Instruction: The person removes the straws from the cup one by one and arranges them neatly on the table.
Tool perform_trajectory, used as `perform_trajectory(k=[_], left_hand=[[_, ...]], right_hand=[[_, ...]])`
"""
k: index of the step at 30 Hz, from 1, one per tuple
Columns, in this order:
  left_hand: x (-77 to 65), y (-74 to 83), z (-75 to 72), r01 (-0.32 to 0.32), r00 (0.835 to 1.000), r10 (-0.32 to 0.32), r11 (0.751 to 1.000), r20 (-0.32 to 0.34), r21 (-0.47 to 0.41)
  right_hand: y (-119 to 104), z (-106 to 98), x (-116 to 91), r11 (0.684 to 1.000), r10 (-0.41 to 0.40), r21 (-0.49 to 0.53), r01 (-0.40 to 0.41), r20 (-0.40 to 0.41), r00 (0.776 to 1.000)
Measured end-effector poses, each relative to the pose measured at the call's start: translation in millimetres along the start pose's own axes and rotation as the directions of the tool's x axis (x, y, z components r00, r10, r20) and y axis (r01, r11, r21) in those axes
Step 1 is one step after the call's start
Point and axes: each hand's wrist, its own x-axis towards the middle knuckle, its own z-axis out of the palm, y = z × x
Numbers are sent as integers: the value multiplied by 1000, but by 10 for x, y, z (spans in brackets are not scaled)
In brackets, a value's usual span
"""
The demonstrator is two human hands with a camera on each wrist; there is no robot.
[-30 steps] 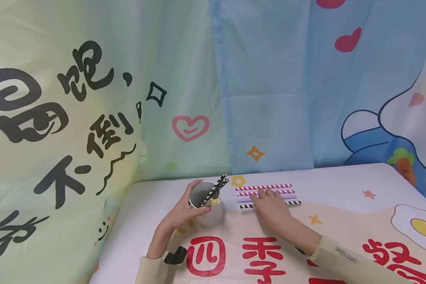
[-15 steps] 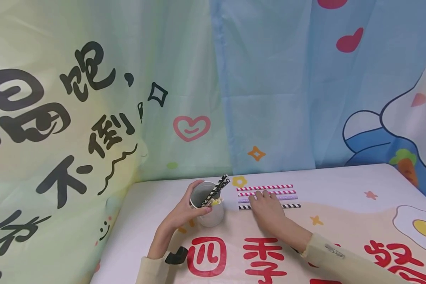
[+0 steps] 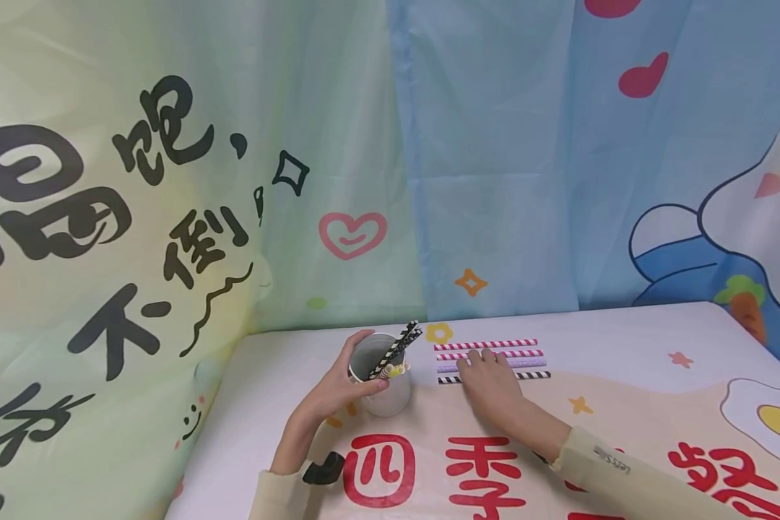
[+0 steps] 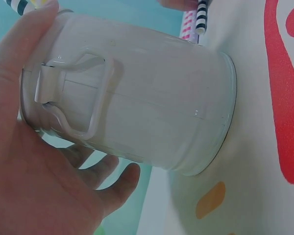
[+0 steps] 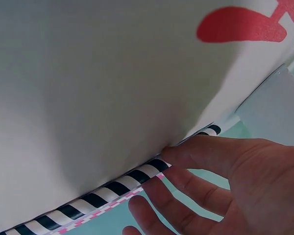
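My left hand (image 3: pixel 338 386) holds a white cup (image 3: pixel 391 399) by its upper wall, thumb on the near side near the rim. In the left wrist view a folded metal handle (image 4: pixel 100 100) shows on the cup's side. Black-and-white patterned straws (image 3: pixel 399 349) lean out of the cup, beside some yellowish ones low at the rim. My right hand (image 3: pixel 492 383) pinches a black-and-white striped straw (image 5: pixel 115 188) between thumb and forefinger; the straw lies on the table. Behind it, parallel, lie a lavender straw (image 3: pixel 531 362) and two red-and-white striped straws (image 3: pixel 526 353), partly hidden by the fingers.
The table wears a printed cloth (image 3: pixel 624 347) with red characters and a fried egg (image 3: pixel 770 419). A printed curtain (image 3: pixel 494 159) hangs behind the table's far edge. The cup stands left of the straw row.
The striped straw near my right hand has shifted slightly left and lines up more closely with the other straws. My left hand and the cup have stayed in place.
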Motion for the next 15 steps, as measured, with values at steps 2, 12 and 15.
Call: perform_trajectory(k=[2, 12, 15], left_hand=[[-3, 9, 2, 2, 1000, -2, 1000, 0, -3], [-1, 37, 10, 13, 1000, -13, 1000, -7, 4], [-4, 33, 15, 15, 1000, -15, 1000, -9, 2]], right_hand=[[1, -2, 0, 1000, 2, 0, -2, -2, 1000], [2, 8, 15, 1000, 4, -3, -4, 8, 1000], [3, 17, 13, 1000, 7, 0, -7, 14, 1000]])
